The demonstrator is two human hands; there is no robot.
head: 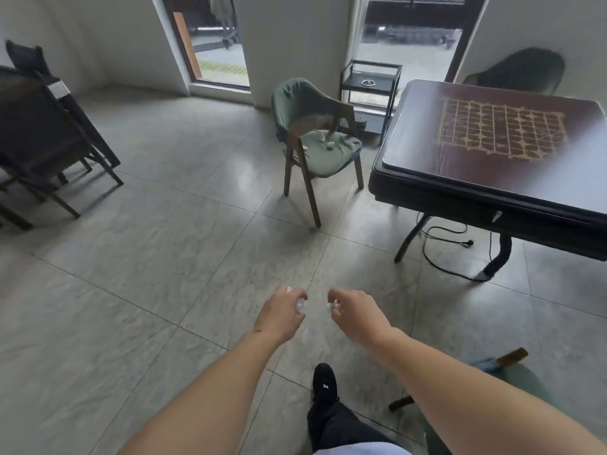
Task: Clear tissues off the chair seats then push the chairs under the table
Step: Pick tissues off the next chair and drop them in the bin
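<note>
My left hand is closed around a crumpled white tissue, held out over the floor. My right hand pinches another small tissue beside it. Ahead stands a green cushioned chair with wooden legs, apart from the table and angled to it. Small white tissue bits lie on its seat. The dark game table with a board pattern is at the right. A second green chair stands behind the table. Part of a third green chair shows at the lower right.
A black metal side cart stands between the green chair and the window. A power cable trails on the floor under the table. Dark wooden chairs and a table fill the left. My shoe is on the tiled floor.
</note>
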